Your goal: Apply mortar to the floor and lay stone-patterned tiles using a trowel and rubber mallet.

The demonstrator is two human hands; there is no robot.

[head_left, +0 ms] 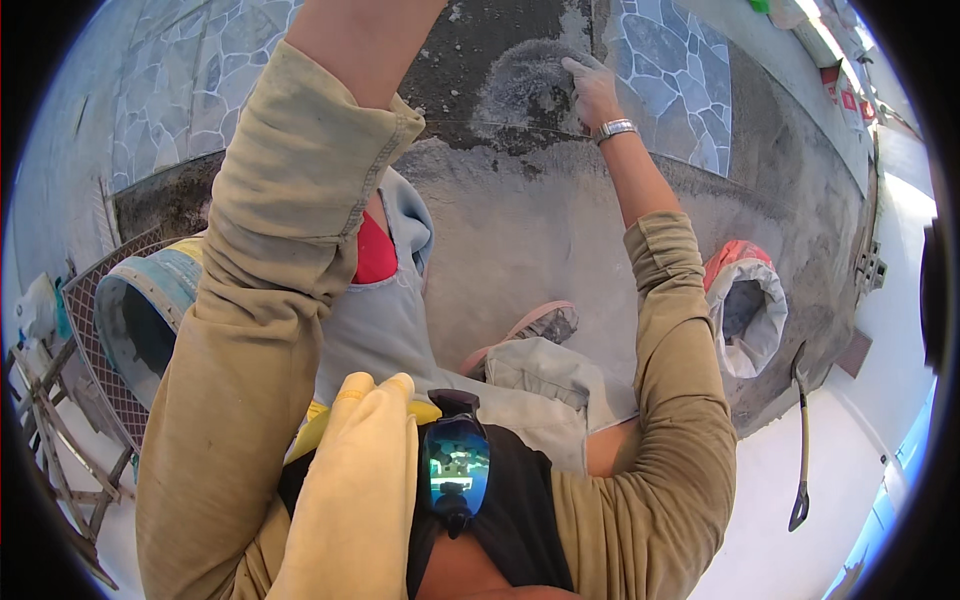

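Note:
My right hand [592, 90] reaches forward with its fingers stretched apart, over or against a patch of pale grey powder [530, 88] on dark, wet-looking mortar [450, 75]. Nothing shows in its fingers. A metal-banded watch [614, 129] is on that wrist. Just right of the hand lies a panel of irregular grey stone-pattern tile [672, 85] with light joints. Across the upper left goes my left forearm [365, 40]; its hand is beyond the top edge, out of view. Another stone-pattern panel [235, 60] lies on the far left.
A red and white bag [748, 335], open with grey contents, stands to the right. Beyond it lies a shovel [803, 440]. On the left, a blue-grey bucket [165, 280] rests on its side beside a mesh screen [90, 330]. My shoe [545, 322] is on the grey floor [500, 230].

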